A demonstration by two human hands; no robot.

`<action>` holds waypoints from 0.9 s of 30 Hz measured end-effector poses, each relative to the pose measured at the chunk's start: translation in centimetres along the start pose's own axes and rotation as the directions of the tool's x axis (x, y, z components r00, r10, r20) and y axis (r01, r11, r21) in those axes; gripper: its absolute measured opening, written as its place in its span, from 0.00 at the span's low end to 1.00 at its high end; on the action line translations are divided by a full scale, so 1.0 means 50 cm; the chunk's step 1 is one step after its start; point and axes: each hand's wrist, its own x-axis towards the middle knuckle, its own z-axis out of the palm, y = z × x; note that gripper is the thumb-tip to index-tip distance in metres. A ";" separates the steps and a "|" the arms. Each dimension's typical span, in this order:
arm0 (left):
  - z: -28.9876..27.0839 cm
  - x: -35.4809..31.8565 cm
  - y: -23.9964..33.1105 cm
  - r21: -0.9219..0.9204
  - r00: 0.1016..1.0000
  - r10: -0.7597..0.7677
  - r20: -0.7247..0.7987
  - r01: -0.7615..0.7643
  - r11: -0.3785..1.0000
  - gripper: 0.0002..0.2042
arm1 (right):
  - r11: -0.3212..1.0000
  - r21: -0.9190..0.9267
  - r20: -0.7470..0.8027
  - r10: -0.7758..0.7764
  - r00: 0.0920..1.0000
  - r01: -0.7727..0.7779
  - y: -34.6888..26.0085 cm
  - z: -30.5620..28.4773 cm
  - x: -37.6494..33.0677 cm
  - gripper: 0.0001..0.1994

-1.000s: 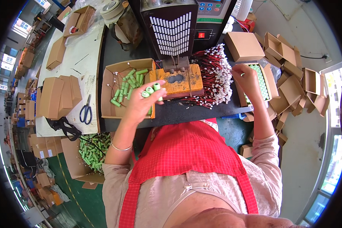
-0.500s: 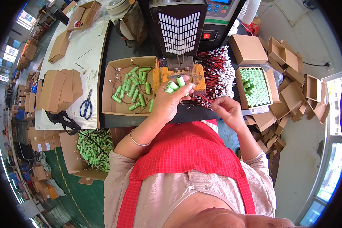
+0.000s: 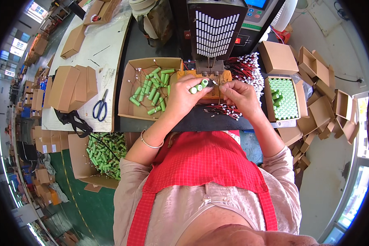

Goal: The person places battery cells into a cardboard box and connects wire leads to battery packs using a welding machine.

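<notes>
Several green cylindrical battery cells are bunched in my left hand, their ends facing the welding machine. Closed in a pinch, my right hand holds a thin wire lead, mostly hidden by the fingertips, beside the cells. Both hands are at the orange block under the machine's head. Behind and beside my right hand lies a pile of red and black wire leads with white connectors. To the left, an open cardboard box contains green cells with leads attached.
A cardboard box of upright green cells stands at right, near a closed carton and stacked empty boxes. Dark-handled scissors and folded cartons lie on the white table at left. Below is a large box of wired cells.
My right hand has moved up and left from the wire leads to beside the cells. My left hand stays at the orange block with the cells. The whole view has shifted slightly.
</notes>
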 end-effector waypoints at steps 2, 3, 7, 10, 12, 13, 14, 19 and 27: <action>0.006 0.007 -0.008 0.058 0.992 0.110 -0.063 -0.107 0.993 0.09 | 1.000 0.022 0.026 0.020 0.999 -0.021 -0.004 0.003 0.011 0.10; 0.007 0.011 -0.008 0.057 0.992 0.111 -0.062 -0.107 0.993 0.09 | 0.999 0.021 0.028 0.039 0.999 -0.039 -0.004 0.003 0.016 0.10; 0.009 0.023 -0.013 0.162 0.996 0.091 -0.014 -0.088 0.983 0.07 | 0.998 0.007 0.029 0.066 0.997 -0.066 -0.008 0.007 0.029 0.11; 0.010 0.024 -0.017 0.200 0.997 0.079 0.007 -0.079 0.977 0.08 | 0.998 0.018 0.029 0.061 0.998 -0.061 -0.004 0.009 0.039 0.10; 0.009 0.026 -0.013 0.208 0.999 0.050 0.015 -0.052 0.977 0.08 | 0.999 0.006 0.033 0.050 0.998 -0.050 -0.008 0.010 0.043 0.10; 0.009 0.026 -0.008 0.207 0.998 0.056 0.002 -0.056 0.977 0.08 | 0.999 0.003 0.040 0.041 0.998 -0.041 -0.010 0.010 0.043 0.10; 0.012 0.022 -0.009 0.212 0.998 0.058 -0.010 -0.055 0.976 0.07 | 0.999 0.001 0.042 0.040 0.998 -0.040 -0.007 0.010 0.041 0.10; -0.004 0.015 -0.003 0.309 0.997 0.079 -0.011 -0.072 0.948 0.10 | 0.998 0.005 0.160 0.060 0.985 -0.061 -0.004 -0.017 0.020 0.12; -0.072 0.003 0.000 -0.612 0.729 -0.279 0.626 0.680 0.403 0.20 | 0.940 -0.104 0.422 -0.255 0.870 0.325 -0.005 -0.018 -0.017 0.07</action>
